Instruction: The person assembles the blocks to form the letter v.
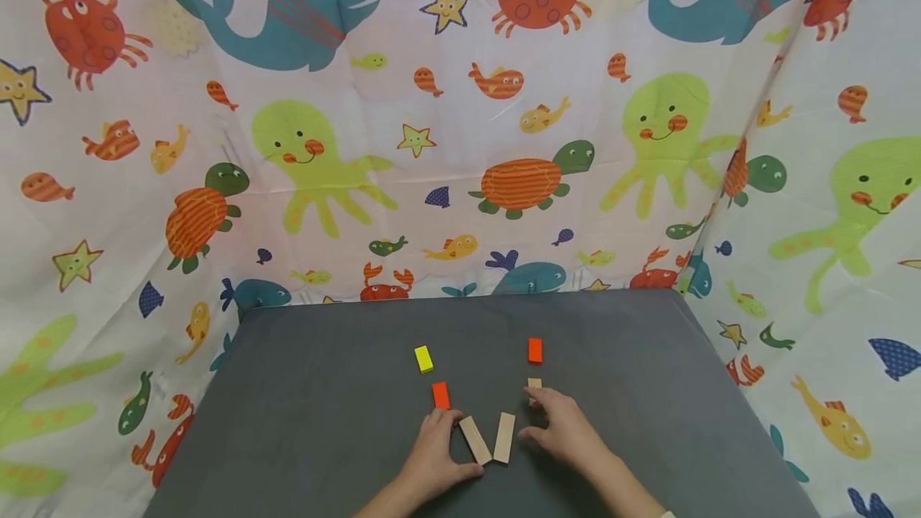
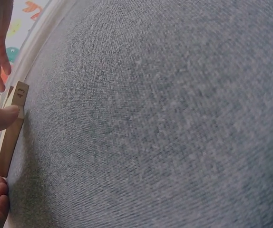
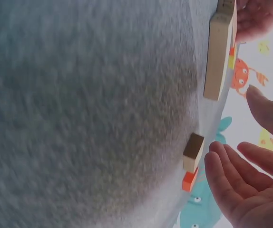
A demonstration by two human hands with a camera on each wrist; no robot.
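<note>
My left hand point(image 1: 430, 454) pinches a plain wooden block point(image 1: 476, 440) end to end, thumb at the near end and fingertips at the far end. In the left wrist view the thumb point(image 2: 1, 119) lies against that block close to an end marked 43. A second long wooden block point(image 1: 504, 438) lies just to its right; their near ends almost meet in a V. My right hand point(image 1: 568, 430) holds nothing, its fingers spread and loosely bent. Its fingertips are beside another wooden block point(image 3: 193, 152), partly hidden behind them in the head view.
Beyond the left fingers lies a red block point(image 1: 440, 396), with a yellow block point(image 1: 424, 358) farther back. Another red block point(image 1: 535, 350) lies behind the right-hand wooden one. All rest on a grey cloth-covered table point(image 1: 324, 390), backed by a sea-animal curtain point(image 1: 446, 118).
</note>
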